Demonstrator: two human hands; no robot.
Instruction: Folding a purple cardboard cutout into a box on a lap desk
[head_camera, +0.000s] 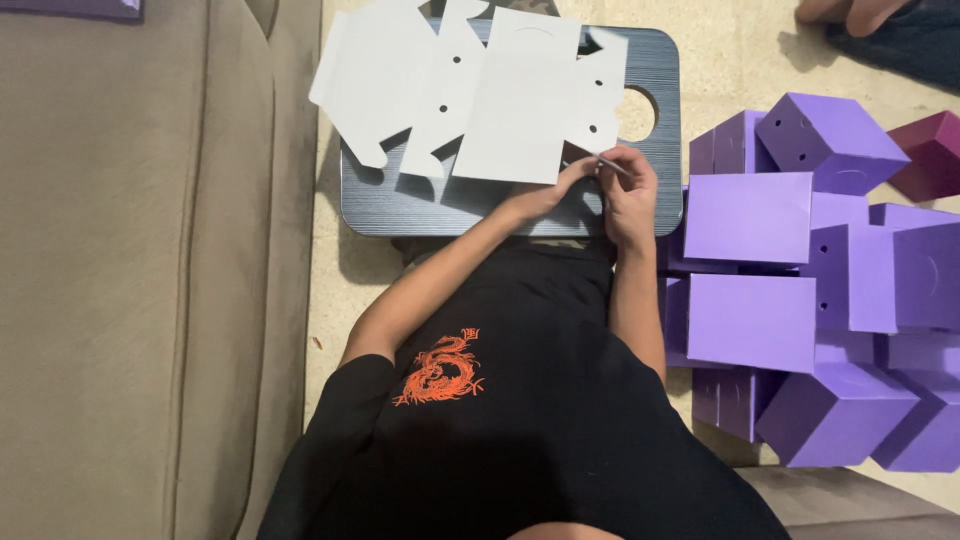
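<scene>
Hands meet at 5 o'clock corner of white card blank on table: your left hand pinches card edge, right hand grips thin tool. Judged step: working that corner; next needs steady card.

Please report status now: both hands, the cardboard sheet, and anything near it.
Left hand and right hand pinch a thin strip at the edge of the flat white cardboard sheet. Sheet lies on dark lap tray. Purple boxes stacked at the right, apart.

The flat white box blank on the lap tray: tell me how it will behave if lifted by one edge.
The white box blank is a thin sheet, so probably light. Its cut flaps would likely droop and hinge. Overhanging the dark tray, it may slide easily when pushed.
</scene>
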